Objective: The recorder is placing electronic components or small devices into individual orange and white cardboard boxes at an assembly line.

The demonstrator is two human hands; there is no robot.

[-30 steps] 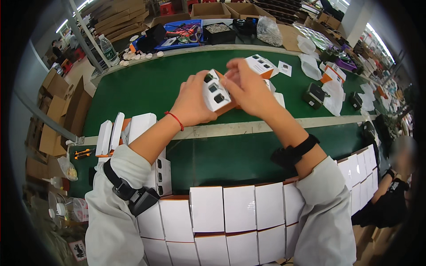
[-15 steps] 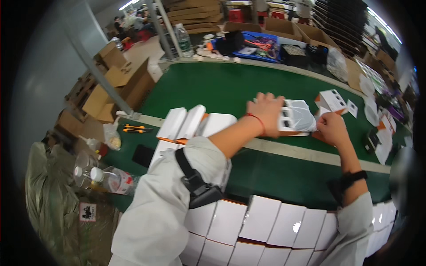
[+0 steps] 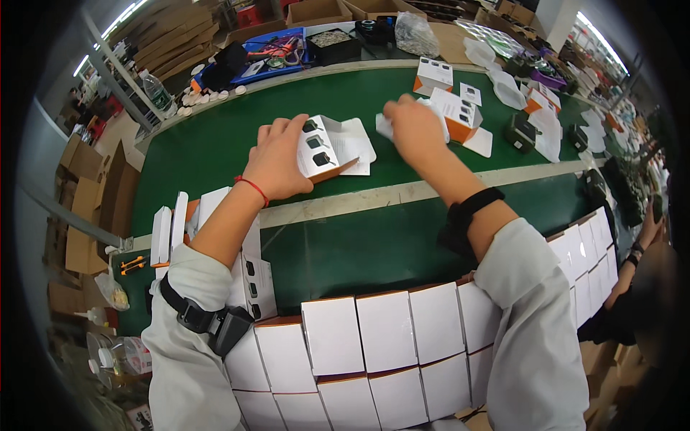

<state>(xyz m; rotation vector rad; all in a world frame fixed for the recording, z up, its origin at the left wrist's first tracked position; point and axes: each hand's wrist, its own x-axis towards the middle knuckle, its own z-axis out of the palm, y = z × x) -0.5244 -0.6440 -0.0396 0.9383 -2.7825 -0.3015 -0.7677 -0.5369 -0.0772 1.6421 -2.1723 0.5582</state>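
My left hand [image 3: 277, 161] is wrapped round a small white-and-orange carton [image 3: 315, 149] printed with dark devices, on the green work surface [image 3: 215, 136]. The carton's end flap stands open, and a printed leaflet [image 3: 345, 149] pokes out of it. To its right, my right hand [image 3: 417, 133] is closed, blurred by motion, on a whitish translucent bag [image 3: 384, 126] that shows at its fingers; what the bag contains is hidden. Just beyond that hand lies another opened carton [image 3: 458, 111], with a closed-looking one [image 3: 433, 74] behind it.
Rows of white boxes [image 3: 384, 330] stand along my near side, with more boxes [image 3: 172, 223] at left. Black devices [image 3: 521, 133] and wrappers lie at right. A blue tray [image 3: 277, 54] of tools sits at the back. Another person's hand [image 3: 650, 230] shows at the right edge.
The bag has come out of the carton, and my right hand has moved away from the carton with it. My left hand still grips the carton. The view has swung right.
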